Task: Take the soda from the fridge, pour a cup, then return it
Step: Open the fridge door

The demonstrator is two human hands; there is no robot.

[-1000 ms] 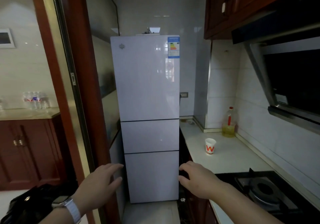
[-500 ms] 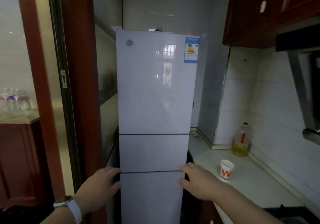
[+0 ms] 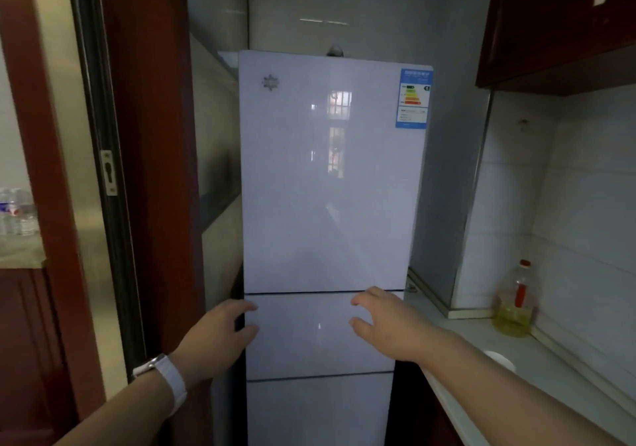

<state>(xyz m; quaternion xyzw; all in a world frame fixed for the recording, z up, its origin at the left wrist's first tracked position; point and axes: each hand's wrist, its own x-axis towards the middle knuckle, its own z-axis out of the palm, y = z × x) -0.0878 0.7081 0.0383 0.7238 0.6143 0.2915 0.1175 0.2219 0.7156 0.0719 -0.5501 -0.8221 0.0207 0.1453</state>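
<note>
1. A tall white fridge fills the middle of the frame. It has three doors stacked one above another, and all three are closed.
2. The soda cannot be seen, as the closed doors hide whatever is inside.
3. The left hand is at lower left of centre, at the left edge of the middle door. Its fingers and thumb are spread apart in a loose wide curve and hold nothing. Whether they touch the door edge cannot be told.
4. A white watch sits on the left wrist.
5. The right hand is at lower right of centre, in front of the right part of the middle door. It is open wide, with the fingers up near the seam under the top door and the thumb lower. It holds nothing.
6. A blue energy label is stuck to the top door's upper right corner.
7. A pale counter runs along the lower right, beside the fridge.
8. The white rim of a cup shows on the counter, partly hidden behind the right forearm.
9. An oil bottle with a red cap stands upright farther back on the counter, against the tiled wall.
10. A dark red wall cabinet hangs at upper right.
11. A dark red door frame stands left of the fridge.
12. Water bottles stand at the far left edge.
</note>
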